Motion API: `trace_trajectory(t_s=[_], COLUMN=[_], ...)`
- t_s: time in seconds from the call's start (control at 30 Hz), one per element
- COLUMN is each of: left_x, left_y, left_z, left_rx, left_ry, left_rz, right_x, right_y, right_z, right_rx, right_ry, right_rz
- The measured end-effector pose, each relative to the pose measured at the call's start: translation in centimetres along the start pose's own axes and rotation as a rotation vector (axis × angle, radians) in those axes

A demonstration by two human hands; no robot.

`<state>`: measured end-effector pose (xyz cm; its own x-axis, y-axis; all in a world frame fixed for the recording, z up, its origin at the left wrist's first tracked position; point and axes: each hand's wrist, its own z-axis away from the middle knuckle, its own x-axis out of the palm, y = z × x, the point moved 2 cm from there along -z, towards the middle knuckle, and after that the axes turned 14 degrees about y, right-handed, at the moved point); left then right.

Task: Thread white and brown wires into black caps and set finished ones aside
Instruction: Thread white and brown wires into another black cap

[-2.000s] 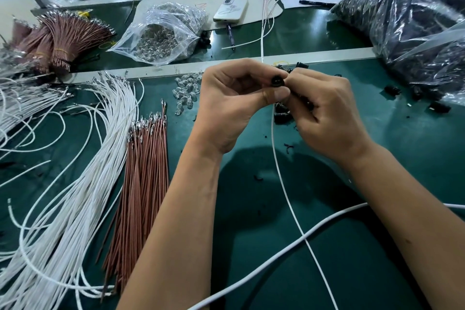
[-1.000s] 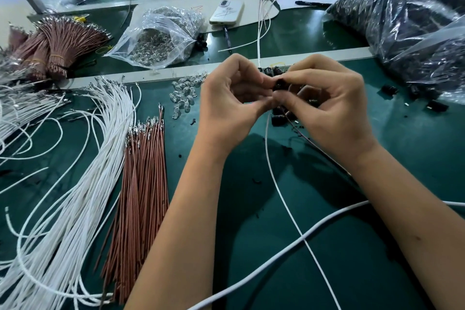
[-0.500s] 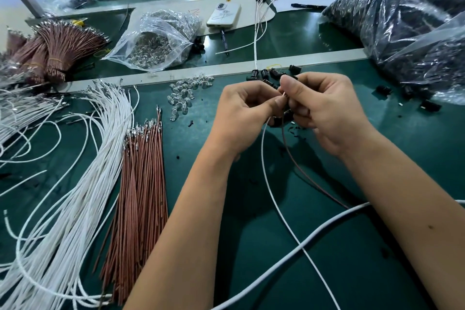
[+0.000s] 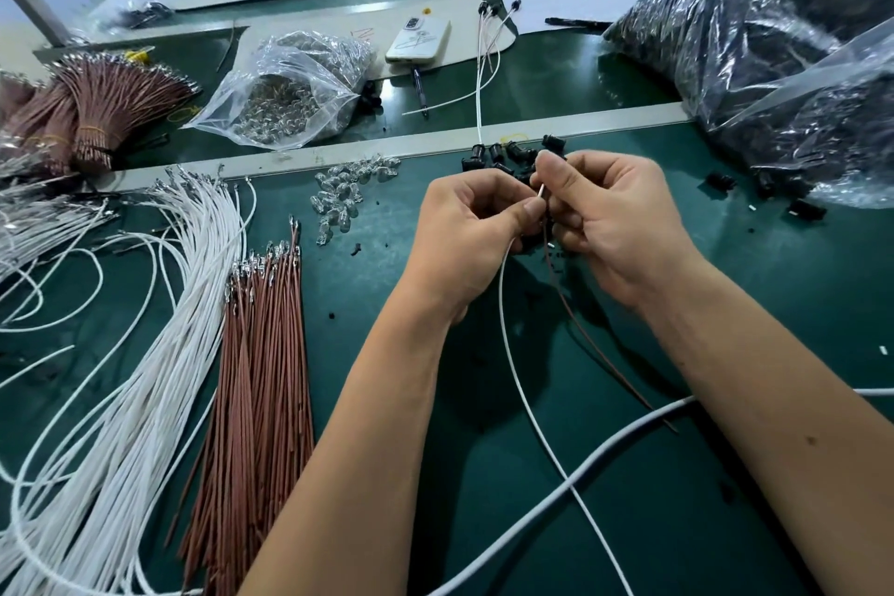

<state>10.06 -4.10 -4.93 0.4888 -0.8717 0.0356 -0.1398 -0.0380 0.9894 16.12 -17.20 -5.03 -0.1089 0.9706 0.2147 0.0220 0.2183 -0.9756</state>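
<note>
Pinching two wires above the green mat

Both hands meet mid-bench, fingers curled. Left hand [image 4: 471,227] nips one white wire [image 4: 520,382] between thumb and forefinger; right hand [image 4: 612,220] pinches its tip, one brown wire [image 4: 588,334] trailing from beneath that palm. Any cap inside the grip is hidden. Roughly ten loose black caps [image 4: 508,155] cluster just beyond the knuckles. Two wire bundles lie left: white [image 4: 145,353], brown [image 4: 263,382].
</note>
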Motion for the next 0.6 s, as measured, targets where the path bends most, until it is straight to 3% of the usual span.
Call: trace_trajectory(t_s=[0.1,0.2,0.4,0.6], left_x=[-0.4,-0.8,-1.5,-1.5], left_y=[0.2,0.4,0.5,1.0], left_z=[0.0,-0.1,-0.3,-0.5], left_rx=[0.091,0.15,0.201,0.333], left_ry=[-0.026,-0.046,-0.033,-0.011], left_rz=[0.045,0.049,0.107,0.054], right_x=[-0.1,0.1,0.5,0.5], right_y=[-1.2,-1.9,-2.4,-2.9], right_z=[0.5,1.1,1.9,2.9], right_rx=[-0.371,-0.621,-0.807,-0.976], right_ry=[-0.023,-0.04,-0.065,0.02], right_rz=[0.107,0.229,0.341,0.426])
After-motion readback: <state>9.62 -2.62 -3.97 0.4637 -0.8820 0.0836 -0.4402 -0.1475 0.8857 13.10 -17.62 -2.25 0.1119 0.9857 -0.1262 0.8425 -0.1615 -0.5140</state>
